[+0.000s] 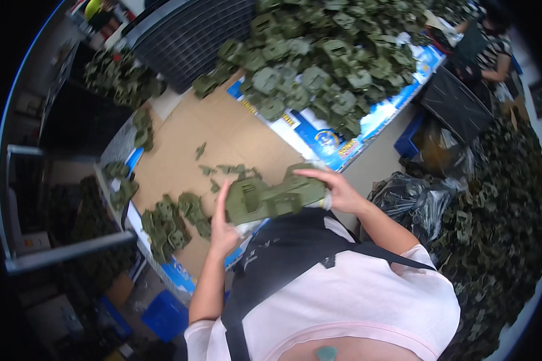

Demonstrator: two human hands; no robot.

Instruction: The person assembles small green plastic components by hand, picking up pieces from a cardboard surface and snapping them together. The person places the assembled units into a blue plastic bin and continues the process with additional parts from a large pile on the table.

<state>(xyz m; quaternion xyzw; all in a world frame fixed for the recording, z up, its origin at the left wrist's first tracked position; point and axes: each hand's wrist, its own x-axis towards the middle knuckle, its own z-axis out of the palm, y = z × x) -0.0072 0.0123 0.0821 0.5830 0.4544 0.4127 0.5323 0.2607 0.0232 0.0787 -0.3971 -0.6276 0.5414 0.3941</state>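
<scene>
An olive-green moulded plastic part (pixel 271 200), shaped like a toy vehicle body with a square opening, is held level between both hands just in front of my apron. My left hand (pixel 221 228) grips its left end, thumb or finger along the side. My right hand (pixel 338 190) wraps over its right end, with some fingers hidden behind it. Just beyond the part, several small green pieces (pixel 208 171) lie on the cardboard-covered table (pixel 193 129). Beside my left hand sit a few similar green parts (pixel 167 225).
A large heap of green parts (pixel 337 66) covers the table's far right, next to a dark crate (pixel 190 45). On my right are black plastic bags (pixel 412 201) and another big pile (pixel 494 240). A blue bin (pixel 165 316) stands lower left. Another person (pixel 494 57) sits far right.
</scene>
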